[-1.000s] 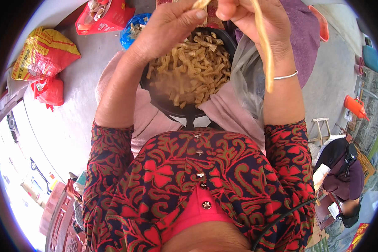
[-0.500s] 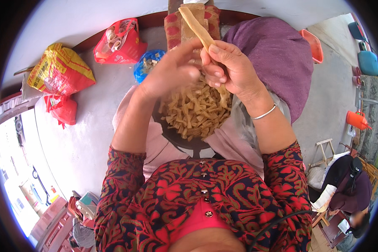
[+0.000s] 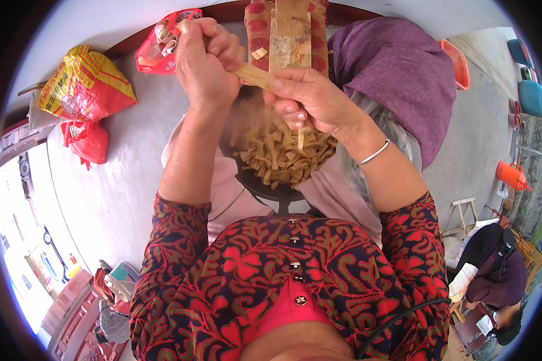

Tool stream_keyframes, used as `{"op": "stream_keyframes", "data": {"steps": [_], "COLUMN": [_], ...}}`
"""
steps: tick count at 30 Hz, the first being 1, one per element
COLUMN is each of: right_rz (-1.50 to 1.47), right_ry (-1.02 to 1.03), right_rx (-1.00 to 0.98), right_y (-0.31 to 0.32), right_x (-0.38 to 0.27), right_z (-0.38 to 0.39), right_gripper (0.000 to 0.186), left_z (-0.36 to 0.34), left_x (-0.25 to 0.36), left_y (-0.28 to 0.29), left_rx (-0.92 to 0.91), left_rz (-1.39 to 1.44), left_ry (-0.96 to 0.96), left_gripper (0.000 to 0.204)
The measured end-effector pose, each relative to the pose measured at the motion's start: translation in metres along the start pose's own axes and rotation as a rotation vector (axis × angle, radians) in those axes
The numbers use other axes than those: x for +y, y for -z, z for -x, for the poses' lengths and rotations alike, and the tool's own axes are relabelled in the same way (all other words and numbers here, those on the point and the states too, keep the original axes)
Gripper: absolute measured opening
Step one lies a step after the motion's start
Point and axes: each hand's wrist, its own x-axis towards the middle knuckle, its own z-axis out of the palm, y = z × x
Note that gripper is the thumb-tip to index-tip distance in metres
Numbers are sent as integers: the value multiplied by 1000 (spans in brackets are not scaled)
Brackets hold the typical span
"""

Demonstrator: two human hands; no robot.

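Note:
A long pale-tan fibrous strip stretches between my two hands above a dark round basin. My left hand is closed around its upper left end. Lower and to the right, my right hand pinches the strip between thumb and fingers, and a short end hangs below its fingers. Many short tan pieces that look like the same material fill the basin under my hands. The strip's exact kind cannot be told.
Beyond my hands, a worn wooden board lies on a red patterned cloth, with a small tan piece beside it. A purple cloth-covered bundle stands right. Red bags sit left. Another person is at far right.
My left hand has closed on the strip and moved up and left. The strip has swung from pointing up to slanting left. My right hand still grips it, slightly lower.

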Motion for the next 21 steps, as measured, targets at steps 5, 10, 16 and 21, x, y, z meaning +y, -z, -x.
{"op": "stream_keyframes", "data": {"steps": [5, 10, 16, 21], "right_rz": [-103, 985, 1106, 274], "right_ry": [260, 821, 706, 255], "right_rx": [32, 466, 557, 439], "right_y": [-7, 2, 13, 6], "right_x": [2, 7, 7, -8], "right_z": [-1, -7, -6, 1], "right_gripper": [21, 13, 16, 29], "left_z": [13, 35, 23, 24], "left_x": [-27, -47, -35, -40], "left_y": [3, -15, -7, -5], "left_rx": [-150, -258, -323, -286], "left_rz": [-657, -795, -537, -1071], "left_ry": [-669, -494, 345, -310], "left_gripper": [39, 30, 43, 29]}}
